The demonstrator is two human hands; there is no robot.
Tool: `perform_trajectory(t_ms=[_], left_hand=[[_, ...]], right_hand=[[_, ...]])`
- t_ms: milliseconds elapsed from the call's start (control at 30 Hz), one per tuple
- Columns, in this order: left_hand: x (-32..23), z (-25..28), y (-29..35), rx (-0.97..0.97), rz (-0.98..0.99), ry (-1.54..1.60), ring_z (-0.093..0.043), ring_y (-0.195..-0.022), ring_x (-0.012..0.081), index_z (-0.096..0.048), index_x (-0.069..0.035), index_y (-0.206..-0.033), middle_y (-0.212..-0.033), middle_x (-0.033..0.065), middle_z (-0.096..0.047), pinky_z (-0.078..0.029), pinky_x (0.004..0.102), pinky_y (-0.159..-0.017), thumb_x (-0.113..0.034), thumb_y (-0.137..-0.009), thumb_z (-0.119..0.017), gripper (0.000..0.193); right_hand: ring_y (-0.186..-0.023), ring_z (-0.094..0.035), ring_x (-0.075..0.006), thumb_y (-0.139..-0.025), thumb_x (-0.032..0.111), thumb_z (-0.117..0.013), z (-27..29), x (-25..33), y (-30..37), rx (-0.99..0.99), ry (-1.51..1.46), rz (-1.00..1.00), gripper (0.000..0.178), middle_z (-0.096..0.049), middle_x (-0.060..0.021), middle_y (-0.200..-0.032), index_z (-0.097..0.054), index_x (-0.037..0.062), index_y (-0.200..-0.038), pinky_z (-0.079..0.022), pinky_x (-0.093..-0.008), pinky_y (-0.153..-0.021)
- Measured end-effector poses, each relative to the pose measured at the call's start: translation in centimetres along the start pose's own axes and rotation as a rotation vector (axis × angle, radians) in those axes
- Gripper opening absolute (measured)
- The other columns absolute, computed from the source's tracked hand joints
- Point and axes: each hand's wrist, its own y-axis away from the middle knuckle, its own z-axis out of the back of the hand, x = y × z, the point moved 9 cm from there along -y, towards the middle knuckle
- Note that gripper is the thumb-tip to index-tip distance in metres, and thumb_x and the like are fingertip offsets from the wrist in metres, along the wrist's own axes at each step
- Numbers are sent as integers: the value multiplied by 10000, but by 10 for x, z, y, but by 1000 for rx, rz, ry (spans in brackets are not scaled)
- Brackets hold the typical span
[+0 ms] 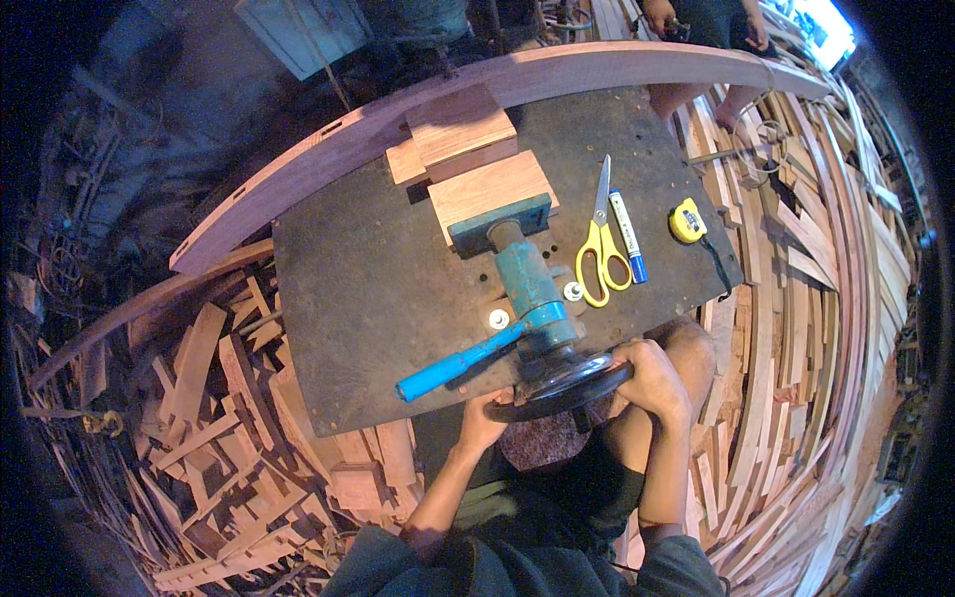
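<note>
The dark, flat-topped rectangular bench (348,338) ended on the left above a jumbled heap of pale wooden offcuts (214,448), and on the right beside long, narrow wooden strips (796,328) lying on the ground. A long, curved reddish-brown wooden beam (298,156) spanned its far edge and ran out past both sides, bounding the room there; the broadest stretch of bench top spread left of the teal metal screw clamp (525,277), while to the right yellow-handled metal scissors (600,251), a white marker with a blue cap (629,237) and a yellow-cased tape measure (686,221) took up space, the last with its dark strap (718,267) reaching the right edge. The marker bore print along its barrel, and the tape measure's case showed a dark mark too small to tell. The clamp's plate stood against a rectangular light-brown wooden block (494,194), with another wooden block (466,129) between that and the beam. A bright blue bar handle (453,366) stuck out leftward over the near edge. At that edge, the left hand (484,420) had its grip on the left rim of the round black handwheel (557,393), fingers partly hidden, and the right hand (654,380) was closed around the right rim.
</note>
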Motion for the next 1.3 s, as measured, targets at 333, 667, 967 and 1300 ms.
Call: perform_trajectory(t_ms=[333, 667, 967, 1300], left_hand=[[-12, 7, -4, -4, -48, -14, -554, -712, 104, -680, -13, -866, -723, 24, -625, -446, 278, -660, -68, -812, -603, 109], [-5, 7, 4, -114, 90, -9, -652, -831, 206, -697, 50, -914, -866, 138, -705, -492, 325, -774, -86, -829, -677, 162], [14, 19, 2, -236, -17, -118, -632, -860, 178, -695, 49, -949, -910, 114, -693, -482, 311, -791, -100, -853, -678, 178], [11, 17, -1, -251, -151, -50, -515, -707, 87, -665, 85, -862, -708, 2, -613, -440, 285, -663, -175, -914, -639, 267]], right_hand=[[-688, -600, -387, -726, 146, -679, -9, -7, -1, 86, 11, -55, 166, -597, -211, -671, -634, 5, -651, -464, -428, -666], [-902, -639, -338, -729, 166, -611, -8, -41, 13, -11, -59, 219, 195, -661, -172, -853, -680, 51, -870, -492, -408, -776], [-818, -656, -346, -698, 104, -679, -20, -36, 4, 100, -37, 79, 177, -670, -185, -817, -692, 34, -860, -509, -393, -702], [-783, -646, -363, -674, 93, -683, -15, -28, 2, 93, -21, 62, 124, -651, -187, -764, -683, 45, -789, -500, -407, -668]])
